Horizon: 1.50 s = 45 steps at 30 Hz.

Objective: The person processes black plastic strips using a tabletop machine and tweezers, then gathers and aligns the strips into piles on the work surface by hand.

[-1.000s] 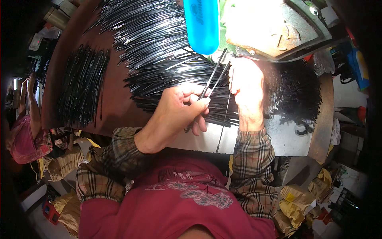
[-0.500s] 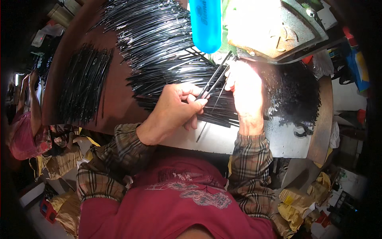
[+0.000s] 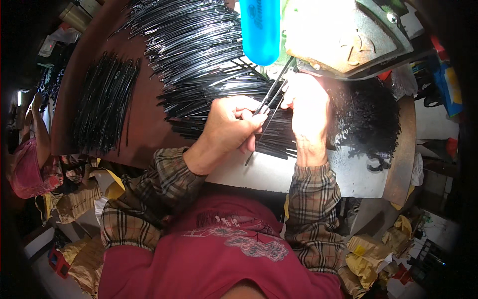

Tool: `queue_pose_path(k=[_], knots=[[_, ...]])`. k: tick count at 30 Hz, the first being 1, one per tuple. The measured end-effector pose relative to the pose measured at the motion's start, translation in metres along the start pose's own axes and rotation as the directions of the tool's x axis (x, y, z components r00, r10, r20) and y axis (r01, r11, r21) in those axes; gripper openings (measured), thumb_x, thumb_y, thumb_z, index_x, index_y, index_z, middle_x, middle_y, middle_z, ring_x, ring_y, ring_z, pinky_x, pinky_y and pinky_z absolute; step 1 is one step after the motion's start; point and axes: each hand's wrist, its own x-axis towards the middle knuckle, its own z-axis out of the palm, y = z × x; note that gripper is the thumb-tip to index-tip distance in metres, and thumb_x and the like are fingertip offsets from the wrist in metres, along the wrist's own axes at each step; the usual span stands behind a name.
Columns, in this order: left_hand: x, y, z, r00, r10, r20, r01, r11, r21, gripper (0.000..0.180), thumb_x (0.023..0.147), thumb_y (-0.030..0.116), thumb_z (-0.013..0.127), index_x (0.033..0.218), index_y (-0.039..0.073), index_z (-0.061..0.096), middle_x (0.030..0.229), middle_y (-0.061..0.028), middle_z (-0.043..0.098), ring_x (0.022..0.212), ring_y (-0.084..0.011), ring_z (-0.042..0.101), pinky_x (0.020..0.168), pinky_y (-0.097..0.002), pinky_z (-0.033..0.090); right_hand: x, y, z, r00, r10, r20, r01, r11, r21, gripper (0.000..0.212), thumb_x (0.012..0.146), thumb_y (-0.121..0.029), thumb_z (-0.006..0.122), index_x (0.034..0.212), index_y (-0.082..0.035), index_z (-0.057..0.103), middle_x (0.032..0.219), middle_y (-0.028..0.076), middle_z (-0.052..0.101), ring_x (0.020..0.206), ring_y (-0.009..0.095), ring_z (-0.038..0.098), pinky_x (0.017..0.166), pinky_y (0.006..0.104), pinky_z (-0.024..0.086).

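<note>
My left hand [image 3: 229, 124] is closed, pinching a long black strip [image 3: 275, 88] between thumb and fingers. The strip slants up and right, and its far end reaches the underside of a machine head [image 3: 371, 65]. My right hand [image 3: 309, 112], washed out by bright light, is closed just below that head. From its fingertips a thinner dark strip [image 3: 267, 127] runs down past my left fingertips to the table's pale front plate [image 3: 249, 174]. What exactly the right fingertips grip is partly lost in glare. Under both hands lies a heap of black strips [image 3: 219, 89].
A blue rounded piece [image 3: 261, 35] hangs beside the machine head. A separate bundle of black strips [image 3: 104, 104] lies left on the brown tabletop [image 3: 149, 117]. Right of my right hand is a dark pile of small black pieces [image 3: 371, 117]. Another person's arm [image 3: 40, 122] shows far left.
My left hand has moved slightly up and right, pushing its strip closer to the machine head. The thin strip's lower end has risen a little. My right hand has barely moved.
</note>
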Motion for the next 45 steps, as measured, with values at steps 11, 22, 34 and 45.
queue_pose_path(k=[11, 22, 34, 45], knots=[[-0.0033, 0.0000, -0.0002, 0.983, -0.083, 0.161, 0.124, 0.957, -0.263, 0.018, 0.085, 0.011, 0.058, 0.095, -0.004, 0.057, 0.077, -0.0085, 0.059, 0.052, -0.0127, 0.055, 0.043, -0.0226, 0.040, 0.0033, -0.0065, -0.0026, 0.995, 0.097, 0.017, -0.098, 0.990, 0.104, 0.016, 0.090, -0.012, 0.060, 0.086, 0.003, 0.061, 0.065, 0.003, 0.056, 0.049, 0.008, 0.051, 0.045, 0.0210, 0.043], [-0.0066, 0.0054, 0.0041, 0.985, -0.092, 0.145, 0.132, 0.946, -0.296, 0.017, 0.086, 0.013, 0.060, 0.096, -0.001, 0.058, 0.077, -0.0065, 0.057, 0.051, -0.0119, 0.053, 0.042, -0.0225, 0.037, 0.0041, -0.0031, -0.0053, 0.994, 0.090, 0.062, -0.098, 0.986, 0.133, 0.017, 0.091, -0.013, 0.059, 0.087, 0.003, 0.061, 0.068, 0.005, 0.056, 0.047, 0.007, 0.050, 0.042, 0.0198, 0.041], [-0.0067, 0.0063, 0.0051, 0.987, -0.090, 0.135, 0.128, 0.943, -0.307, 0.017, 0.087, 0.011, 0.059, 0.097, -0.002, 0.058, 0.077, -0.0070, 0.058, 0.049, -0.0115, 0.053, 0.041, -0.0223, 0.037, 0.0041, -0.0035, -0.0049, 0.990, 0.133, 0.056, -0.140, 0.980, 0.143, 0.016, 0.091, -0.011, 0.059, 0.090, 0.004, 0.060, 0.069, 0.006, 0.057, 0.049, 0.009, 0.051, 0.043, 0.0209, 0.042], [-0.0059, 0.0040, 0.0034, 0.988, -0.058, 0.142, 0.103, 0.937, -0.335, 0.016, 0.087, 0.009, 0.058, 0.098, -0.003, 0.057, 0.077, -0.0078, 0.059, 0.049, -0.0121, 0.053, 0.040, -0.0223, 0.039, 0.0037, -0.0025, -0.0037, 0.992, 0.092, 0.084, -0.106, 0.978, 0.179, 0.016, 0.091, -0.011, 0.059, 0.089, 0.004, 0.061, 0.069, 0.005, 0.056, 0.048, 0.008, 0.050, 0.043, 0.0208, 0.042]])
